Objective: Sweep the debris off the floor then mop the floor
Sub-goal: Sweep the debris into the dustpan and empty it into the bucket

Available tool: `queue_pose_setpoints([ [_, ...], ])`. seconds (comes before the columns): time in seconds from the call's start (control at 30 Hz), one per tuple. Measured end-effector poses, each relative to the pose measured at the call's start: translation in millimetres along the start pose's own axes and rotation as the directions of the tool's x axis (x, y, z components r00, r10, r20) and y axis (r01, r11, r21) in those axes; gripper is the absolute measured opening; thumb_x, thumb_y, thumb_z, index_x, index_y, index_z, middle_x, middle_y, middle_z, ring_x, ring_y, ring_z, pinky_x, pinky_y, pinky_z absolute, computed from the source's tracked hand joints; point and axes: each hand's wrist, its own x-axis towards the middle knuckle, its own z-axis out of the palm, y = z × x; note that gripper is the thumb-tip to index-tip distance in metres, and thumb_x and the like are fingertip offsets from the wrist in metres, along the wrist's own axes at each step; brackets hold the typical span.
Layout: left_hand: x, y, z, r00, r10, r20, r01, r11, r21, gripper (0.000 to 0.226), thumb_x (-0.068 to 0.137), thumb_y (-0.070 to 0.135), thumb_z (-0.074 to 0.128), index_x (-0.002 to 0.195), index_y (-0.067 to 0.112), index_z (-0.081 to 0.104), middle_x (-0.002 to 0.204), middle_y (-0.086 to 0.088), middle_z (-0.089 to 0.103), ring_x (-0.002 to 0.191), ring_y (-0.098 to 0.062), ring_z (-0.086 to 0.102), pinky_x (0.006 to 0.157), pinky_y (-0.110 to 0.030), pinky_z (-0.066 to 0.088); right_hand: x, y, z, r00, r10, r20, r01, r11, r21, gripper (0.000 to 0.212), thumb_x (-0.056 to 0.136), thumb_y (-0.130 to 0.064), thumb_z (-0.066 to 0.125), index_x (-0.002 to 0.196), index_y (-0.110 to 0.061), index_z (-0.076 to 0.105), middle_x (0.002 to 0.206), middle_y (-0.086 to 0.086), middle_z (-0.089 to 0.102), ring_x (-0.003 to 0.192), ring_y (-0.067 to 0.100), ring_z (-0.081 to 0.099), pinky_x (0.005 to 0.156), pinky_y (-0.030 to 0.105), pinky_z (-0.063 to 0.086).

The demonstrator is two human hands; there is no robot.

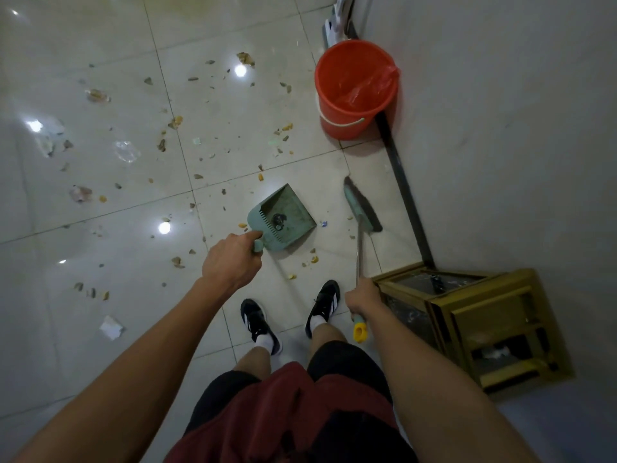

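The left hand (232, 259) grips the dustpan (283, 218) handle; the right hand (364, 297) is wrapped round the broom (362, 208) stick. The broom head lies just right of the pan, its long axis pointing far-left. Debris (173, 142) mostly lies far and left.

Floor tiles (100, 45) are super glossy, pale and smooth, throwing back bright light spots on the left of the frame. Green dustpan (283, 218) at center looks like matt plastic, scuffed and grimy inside. Broom (362, 208) just right of it has a green plastic head, dark bristles, a shiny metal shaft and a yellow plastic end cap. Red bucket (354, 91) at upper right is smooth plastic with a thin, crinkly red plastic liner. Cabinet (484, 322) at lower right has a brassy, shiny frame with glass panels. Wall (517, 111) looks matt.
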Motion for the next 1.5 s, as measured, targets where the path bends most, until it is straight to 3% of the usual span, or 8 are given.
queue_pose_setpoints([
  [0.23, -30.2, -74.0, -4.2, 1.0, 0.006, -0.001, -0.006, 0.998, -0.056, 0.04, 0.096, 0.026, 0.057, 0.136, 0.03, 0.06, 0.097, -0.007, 0.072, 0.074, -0.025, 0.064, 0.068, -0.041, 0.061, -53.3, -48.7, 79.8, 0.997, 0.004, 0.076, -0.004, 1.0, 0.004, 0.049, 0.089, -0.012, 0.063, 0.134, 0.0, 0.05, 0.129, 0.019, 0.059, 0.112, 0.035, 0.06, 0.076, 0.029, 0.05],
  [0.5, -62.6, -151.6, -16.0, 0.999, -0.041, -0.002, 0.041, 0.996, -0.084, 0.015, 0.095, 0.019, 0.057, 0.107, 0.022, 0.066, 0.09, -0.005, 0.07, 0.065, -0.02, 0.063, 0.063, -0.037, 0.06, -90.4, -81.5, 166.4, 0.989, -0.063, 0.137, 0.057, 0.997, 0.046, 0.049, 0.08, -0.011, 0.062, 0.126, 0.002, 0.051, 0.112, 0.022, 0.064, 0.095, 0.038, 0.067, 0.076, 0.044, 0.061],
  [0.67, -83.1, -183.9, -17.6, 0.996, -0.092, -0.019, 0.089, 0.99, -0.106, 0.017, 0.097, 0.021, 0.056, 0.111, 0.022, 0.066, 0.093, -0.005, 0.07, 0.067, -0.019, 0.062, 0.058, -0.031, 0.056, -102.6, -91.2, 190.4, 0.981, -0.097, 0.17, 0.098, 0.995, 0.003, 0.044, 0.08, -0.012, 0.063, 0.121, 0.002, 0.053, 0.109, 0.022, 0.064, 0.096, 0.039, 0.067, 0.074, 0.039, 0.059],
  [0.77, -97.4, -193.4, -14.2, 0.991, -0.129, -0.045, 0.123, 0.985, -0.121, 0.02, 0.096, 0.023, 0.057, 0.113, 0.024, 0.066, 0.088, -0.004, 0.067, 0.067, -0.02, 0.062, 0.061, -0.036, 0.059, -105.8, -91.1, 192.5, 0.971, -0.122, 0.204, 0.121, 0.992, 0.02, 0.043, 0.074, -0.012, 0.06, 0.114, 0.002, 0.055, 0.094, 0.023, 0.062, 0.075, 0.036, 0.065, 0.063, 0.044, 0.057],
  [0.93, -120.5, -179.4, -6.4, 0.99, -0.133, -0.056, 0.126, 0.985, -0.115, 0.013, 0.095, 0.021, 0.056, 0.106, 0.022, 0.065, 0.088, -0.004, 0.066, 0.07, -0.022, 0.062, 0.063, -0.037, 0.059, -122.4, -71.7, 173.9, 0.975, -0.129, 0.179, 0.109, 0.987, 0.121, 0.035, 0.082, -0.003, 0.053, 0.117, -0.002, 0.056, 0.068, 0.014, 0.053, 0.044, 0.025, 0.05, 0.044, 0.027, 0.044],
  [1.13, -147.3, -141.4, 5.2, 0.993, -0.109, -0.053, 0.104, 0.99, -0.094, 0.018, 0.093, 0.016, 0.057, 0.108, 0.021, 0.066, 0.098, -0.007, 0.071, 0.071, -0.022, 0.064, 0.058, -0.031, 0.056, -136.8, -3.6, 150.4, 0.98, -0.174, 0.093, 0.152, 0.967, 0.206, 0.06, 0.085, -0.009, 0.055, 0.145, -0.014, 0.047, 0.099, 0.013, 0.067, 0.058, 0.024, 0.06, 0.046, 0.026, 0.048],
  [1.3, -160.9, -113.6, 18.3, 0.996, -0.064, -0.06, 0.059, 0.995, -0.076, 0.024, 0.094, 0.02, 0.058, 0.116, 0.021, 0.067, 0.096, -0.005, 0.071, 0.071, -0.019, 0.065, 0.064, -0.038, 0.061, -124.7, 54.0, 134.0, 0.991, -0.135, 0.008, 0.131, 0.971, 0.2, 0.075, 0.076, -0.02, 0.057, 0.149, -0.015, 0.041, 0.127, 0.017, 0.061, 0.09, 0.032, 0.063, 0.081, 0.046, 0.057],
  [1.5, -168.3, -105.1, 31.3, 0.998, -0.029, -0.057, 0.024, 0.996, -0.082, 0.018, 0.095, 0.021, 0.059, 0.11, 0.022, 0.069, 0.084, -0.001, 0.067, 0.068, -0.017, 0.063, 0.064, -0.038, 0.06, -128.8, 92.1, 119.0, 0.995, -0.044, -0.09, 0.055, 0.99, 0.129, 0.048, 0.079, -0.011, 0.055, 0.127, -0.006, 0.058, 0.115, 0.02, 0.065, 0.096, 0.039, 0.067, 0.08, 0.046, 0.06],
])
